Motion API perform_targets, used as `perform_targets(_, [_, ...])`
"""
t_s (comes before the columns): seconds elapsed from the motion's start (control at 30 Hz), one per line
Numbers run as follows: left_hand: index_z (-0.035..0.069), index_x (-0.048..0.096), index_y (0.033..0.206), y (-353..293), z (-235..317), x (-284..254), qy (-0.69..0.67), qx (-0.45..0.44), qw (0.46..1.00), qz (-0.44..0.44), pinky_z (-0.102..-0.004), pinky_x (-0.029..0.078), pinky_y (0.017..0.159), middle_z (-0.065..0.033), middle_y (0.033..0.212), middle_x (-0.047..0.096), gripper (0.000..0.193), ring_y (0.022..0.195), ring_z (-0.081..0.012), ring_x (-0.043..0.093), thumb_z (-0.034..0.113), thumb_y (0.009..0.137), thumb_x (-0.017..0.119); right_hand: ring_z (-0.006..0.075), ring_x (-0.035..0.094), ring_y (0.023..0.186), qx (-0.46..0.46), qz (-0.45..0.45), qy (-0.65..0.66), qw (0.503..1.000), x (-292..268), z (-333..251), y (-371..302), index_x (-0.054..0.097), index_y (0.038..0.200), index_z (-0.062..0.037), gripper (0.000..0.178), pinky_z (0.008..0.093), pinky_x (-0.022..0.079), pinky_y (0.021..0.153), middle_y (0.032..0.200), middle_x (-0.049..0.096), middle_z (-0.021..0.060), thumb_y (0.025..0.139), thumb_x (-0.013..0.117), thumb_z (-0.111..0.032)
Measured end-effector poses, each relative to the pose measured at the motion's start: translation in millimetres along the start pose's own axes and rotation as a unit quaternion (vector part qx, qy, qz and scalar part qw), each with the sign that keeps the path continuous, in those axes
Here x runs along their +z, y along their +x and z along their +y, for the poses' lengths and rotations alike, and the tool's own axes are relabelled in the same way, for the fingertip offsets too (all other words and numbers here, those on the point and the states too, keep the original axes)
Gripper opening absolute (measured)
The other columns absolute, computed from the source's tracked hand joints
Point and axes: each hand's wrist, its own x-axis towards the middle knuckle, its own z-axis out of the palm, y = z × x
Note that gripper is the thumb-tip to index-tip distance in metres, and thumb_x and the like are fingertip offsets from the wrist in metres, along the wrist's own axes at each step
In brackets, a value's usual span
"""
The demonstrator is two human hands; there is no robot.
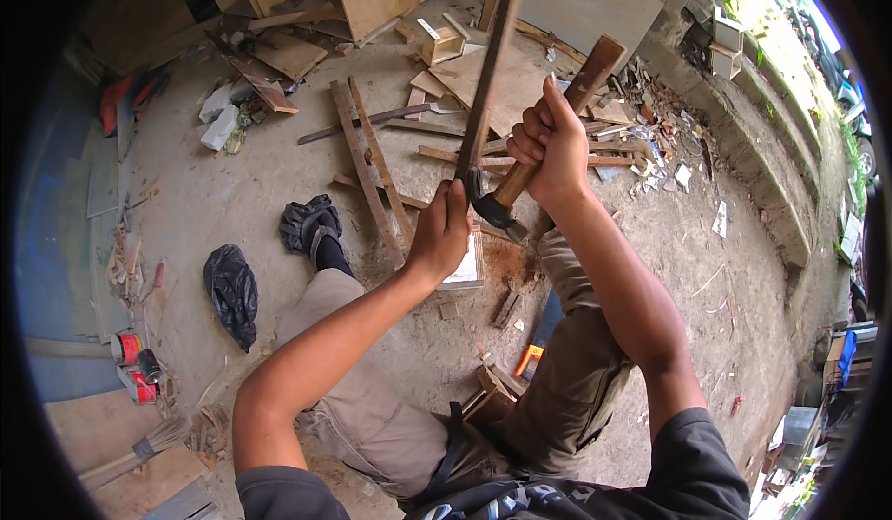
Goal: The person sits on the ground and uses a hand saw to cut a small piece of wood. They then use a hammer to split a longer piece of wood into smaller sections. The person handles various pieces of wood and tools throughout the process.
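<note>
Head view: an orange-handled tool lies near, on the floor between the legs of a person in dark short sleeves. Above it, the left hand pinches the lower end of a long wooden strip, raised and slanting away. To its right, the right hand is wrapped around the handle of a claw hammer, whose head sits against the strip just beside the left fingers. A black plastic bag rests left; farther off, loose planks and a small wooden box litter the floor.
</note>
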Motion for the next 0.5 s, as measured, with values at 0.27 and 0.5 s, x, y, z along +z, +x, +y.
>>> perform_targets(0.27, [0.001,0.049,0.089,1,-3,-8,0.079,0.03,0.996,0.008,-0.038,0.041,0.055,-0.0106,0.06,0.051,0.045,0.054,-0.0231,0.053,0.039,0.106,0.03,0.0096,0.024,0.044,-0.011,0.012,0.008,1.0,-6,7,4,0.033,0.066,-0.0177,0.045,0.0274,0.02,0.044,0.054,0.027,-0.0045,0.096,0.057,-0.041])
perform_targets(0.5, [-0.002,0.053,0.097,18,8,-32,0.188,0.14,0.972,-0.033,-0.0477,0.043,0.055,-0.0239,0.061,0.057,0.042,0.061,-0.0407,0.063,0.035,0.105,0.035,0.0115,0.022,0.043,0.075,-0.034,0.018,0.996,-6,-9,3,0.03,0.06,-0.0188,0.047,0.0287,0.022,0.045,0.05,0.024,-0.0034,0.097,0.053,-0.037])
